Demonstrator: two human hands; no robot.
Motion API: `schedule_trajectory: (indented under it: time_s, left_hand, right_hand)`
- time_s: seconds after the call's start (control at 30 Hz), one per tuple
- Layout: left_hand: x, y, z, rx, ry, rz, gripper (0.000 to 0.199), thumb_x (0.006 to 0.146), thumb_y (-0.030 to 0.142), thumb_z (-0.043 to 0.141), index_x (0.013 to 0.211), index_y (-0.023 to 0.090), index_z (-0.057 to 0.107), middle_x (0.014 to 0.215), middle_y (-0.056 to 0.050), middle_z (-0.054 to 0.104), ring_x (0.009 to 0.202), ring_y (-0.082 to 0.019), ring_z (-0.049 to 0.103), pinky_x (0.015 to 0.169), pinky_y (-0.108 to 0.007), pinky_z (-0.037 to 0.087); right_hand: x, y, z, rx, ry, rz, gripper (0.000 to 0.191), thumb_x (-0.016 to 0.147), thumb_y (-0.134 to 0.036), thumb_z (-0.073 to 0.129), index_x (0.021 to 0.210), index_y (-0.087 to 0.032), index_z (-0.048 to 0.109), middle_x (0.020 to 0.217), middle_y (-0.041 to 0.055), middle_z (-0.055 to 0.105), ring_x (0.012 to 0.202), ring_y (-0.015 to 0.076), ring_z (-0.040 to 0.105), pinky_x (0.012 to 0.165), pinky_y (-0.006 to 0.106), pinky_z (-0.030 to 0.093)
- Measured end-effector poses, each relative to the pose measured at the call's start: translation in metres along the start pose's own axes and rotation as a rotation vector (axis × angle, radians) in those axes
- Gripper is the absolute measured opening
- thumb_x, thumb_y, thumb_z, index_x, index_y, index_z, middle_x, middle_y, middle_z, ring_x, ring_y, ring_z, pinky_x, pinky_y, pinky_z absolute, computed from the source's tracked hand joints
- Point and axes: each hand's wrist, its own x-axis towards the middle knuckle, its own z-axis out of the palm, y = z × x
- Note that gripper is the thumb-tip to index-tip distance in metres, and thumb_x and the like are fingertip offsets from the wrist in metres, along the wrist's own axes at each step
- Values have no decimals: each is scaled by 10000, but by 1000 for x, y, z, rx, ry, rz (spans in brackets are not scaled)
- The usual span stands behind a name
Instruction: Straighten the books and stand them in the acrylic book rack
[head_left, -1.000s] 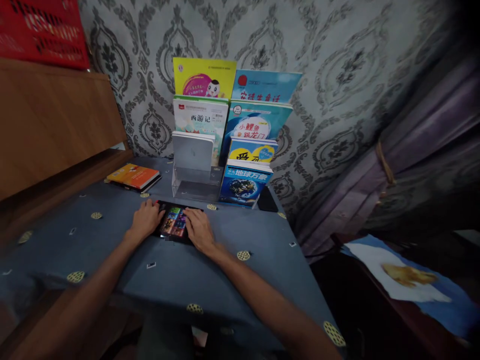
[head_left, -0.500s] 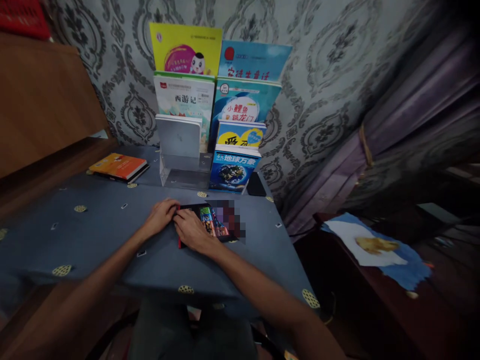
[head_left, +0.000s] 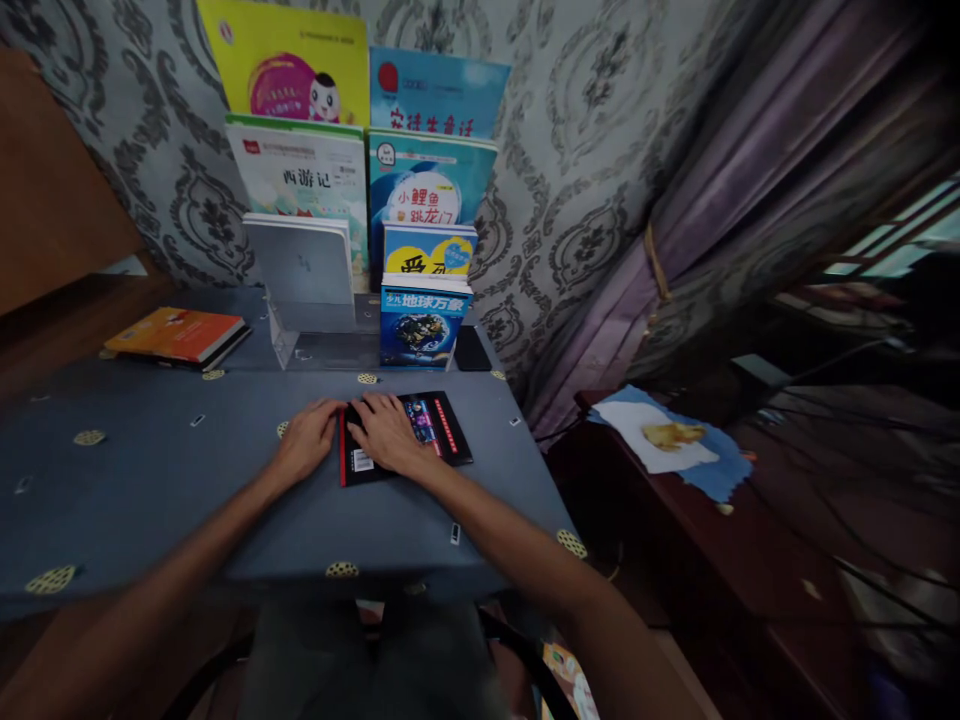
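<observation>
A black book [head_left: 448, 425] with a red spine edge and a white barcode label lies closed on the blue-grey tablecloth [head_left: 247, 500]. My right hand [head_left: 388, 432] rests flat on its cover, fingers spread. Beside the book's left edge is my left hand [head_left: 306, 440], its fingertips near the red edge; its fingers are partly bent, and whether they touch the book is hard to make out.
Behind the hands, a clear stand [head_left: 322, 350] holds several upright books, among them a blue one with a globe [head_left: 421, 330]. An orange book [head_left: 178, 335] lies at the left, a dark phone-like object [head_left: 472, 349] right of the stand. A side table [head_left: 675, 510] bears a blue cloth.
The black book now lies shut with its barcode side showing, where a colourful surface and a pixelated part were seen before. My right hand lies flatter on it. The view has shifted right.
</observation>
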Motion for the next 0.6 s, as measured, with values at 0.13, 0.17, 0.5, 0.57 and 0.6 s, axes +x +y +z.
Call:
schedule_trajectory:
  time_s: [0.13,0.17,0.5,0.57,0.6]
  left_hand:
    - [11,16,12,-38,-22,74,366,922,171,373,1168,188,643,1174,-79,702,1127,-223,626,1052,-384,474]
    - [14,19,15,-48,-27,89,363,918,164,374,1160,187,644,1162,-80,705,1114,-222,629,1046,-386,476]
    - [29,35,35,-115,53,184,336,878,119,394,1074,201,654,1085,-73,728,1032,-216,667,976,-380,525]
    - [31,36,37,-119,65,191,341,877,114,385,1065,202,655,1064,-72,731,1017,-217,672,970,-384,529]
    - [32,35,37,-120,63,191,339,876,114,385,1061,202,656,1054,-71,733,1008,-217,675,965,-386,532]
  right_hand:
    - [-16,12,-6,-13,31,82,467,1021,-359,494,1412,-107,533,1443,192,554,1350,301,476,1160,496,323]
    - [-20,14,-8,-11,37,98,468,1019,-356,500,1412,-104,535,1439,198,557,1351,300,476,1159,496,322]
    - [-41,26,-22,-58,11,174,480,1031,-367,466,1435,-113,517,1474,181,534,1375,288,460,1179,481,298]
    - [-42,28,-21,-59,15,179,484,1031,-378,458,1432,-113,520,1479,179,531,1380,291,457,1175,484,305]
    - [-42,28,-20,-56,18,180,485,1030,-381,459,1428,-111,523,1480,180,530,1383,292,456,1175,483,307]
